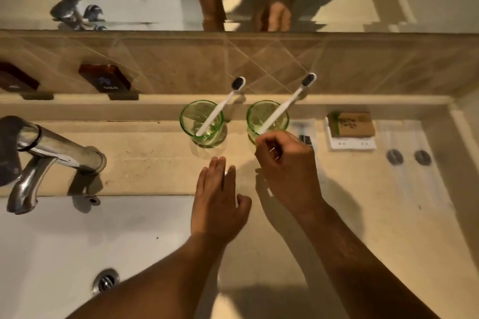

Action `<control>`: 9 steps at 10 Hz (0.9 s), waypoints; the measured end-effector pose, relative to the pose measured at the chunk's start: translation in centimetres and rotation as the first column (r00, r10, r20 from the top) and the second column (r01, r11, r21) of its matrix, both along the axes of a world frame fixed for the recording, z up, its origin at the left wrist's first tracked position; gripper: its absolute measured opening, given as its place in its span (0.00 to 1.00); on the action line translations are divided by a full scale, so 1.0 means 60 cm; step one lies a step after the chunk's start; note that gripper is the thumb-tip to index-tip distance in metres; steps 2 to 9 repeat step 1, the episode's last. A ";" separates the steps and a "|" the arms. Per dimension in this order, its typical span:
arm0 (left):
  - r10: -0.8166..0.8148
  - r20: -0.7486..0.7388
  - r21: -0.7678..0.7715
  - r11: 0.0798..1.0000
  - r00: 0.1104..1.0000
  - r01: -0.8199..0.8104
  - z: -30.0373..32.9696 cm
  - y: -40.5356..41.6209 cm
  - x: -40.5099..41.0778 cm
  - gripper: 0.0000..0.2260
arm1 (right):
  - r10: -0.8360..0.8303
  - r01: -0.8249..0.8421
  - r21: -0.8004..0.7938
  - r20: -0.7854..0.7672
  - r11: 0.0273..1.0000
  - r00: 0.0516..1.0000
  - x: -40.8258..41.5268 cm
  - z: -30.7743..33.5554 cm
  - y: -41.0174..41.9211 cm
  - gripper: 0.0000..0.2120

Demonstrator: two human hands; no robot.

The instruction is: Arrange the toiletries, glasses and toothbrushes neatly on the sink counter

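Two green glasses stand side by side at the back of the beige counter [155,158]. The left glass [201,122] holds a white toothbrush [223,109] with dark bristles, leaning right. A second white toothbrush [287,103] leans out of the right glass [268,118]. My right hand [287,168] is at that glass's front rim, fingertips pinched on the lower end of its handle. A thin white piece [269,192] sticks out under this hand; I cannot tell what it is. My left hand [217,199] lies flat on the counter in front of the left glass, fingers apart, holding nothing.
A brown soap box [351,124] rests on a white packet [352,144] right of the glasses. A clear packet with two round discs [408,157] lies further right. The chrome faucet [51,155] and white basin [77,241] are left. Two amber bottles [103,77] stand against the back wall.
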State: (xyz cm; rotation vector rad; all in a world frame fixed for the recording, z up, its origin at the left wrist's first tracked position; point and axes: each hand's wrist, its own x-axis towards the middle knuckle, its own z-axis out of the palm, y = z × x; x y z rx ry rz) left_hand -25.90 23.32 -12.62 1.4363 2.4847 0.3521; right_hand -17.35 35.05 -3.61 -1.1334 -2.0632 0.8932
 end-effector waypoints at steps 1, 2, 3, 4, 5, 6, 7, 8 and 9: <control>0.005 0.009 -0.012 1.000 1.000 -0.005 0.013 -0.005 0.004 0.29 | 0.013 -0.002 -0.033 0.349 0.999 0.937 0.117 -0.039 -0.047 0.13; 0.005 0.009 -0.012 1.000 1.000 -0.005 0.013 -0.005 0.004 0.29 | 0.013 -0.002 -0.033 0.349 0.999 0.937 0.117 -0.039 -0.047 0.13; 0.005 0.009 -0.012 1.000 1.000 -0.005 0.013 -0.005 0.004 0.29 | 0.013 -0.002 -0.033 0.349 0.999 0.937 0.117 -0.039 -0.047 0.13; 0.005 0.009 -0.012 1.000 1.000 -0.005 0.013 -0.005 0.004 0.29 | 0.013 -0.002 -0.033 0.349 0.999 0.937 0.117 -0.039 -0.047 0.13; 0.005 0.009 -0.012 1.000 1.000 -0.005 0.013 -0.005 0.004 0.29 | 0.013 -0.002 -0.033 0.349 0.999 0.937 0.117 -0.039 -0.047 0.13; 0.005 0.009 -0.012 1.000 1.000 -0.005 0.013 -0.005 0.004 0.29 | 0.013 -0.002 -0.033 0.349 0.999 0.937 0.117 -0.039 -0.047 0.13; 0.005 0.009 -0.012 1.000 1.000 -0.005 0.013 -0.005 0.004 0.29 | 0.013 -0.002 -0.033 0.349 0.999 0.937 0.117 -0.039 -0.047 0.13; 0.005 0.009 -0.012 1.000 1.000 -0.005 0.013 -0.005 0.004 0.29 | 0.013 -0.002 -0.033 0.349 0.999 0.937 0.117 -0.039 -0.047 0.13; 0.005 0.009 -0.012 1.000 1.000 -0.005 0.013 -0.005 0.004 0.29 | 0.013 -0.002 -0.033 0.349 0.999 0.937 0.117 -0.039 -0.047 0.13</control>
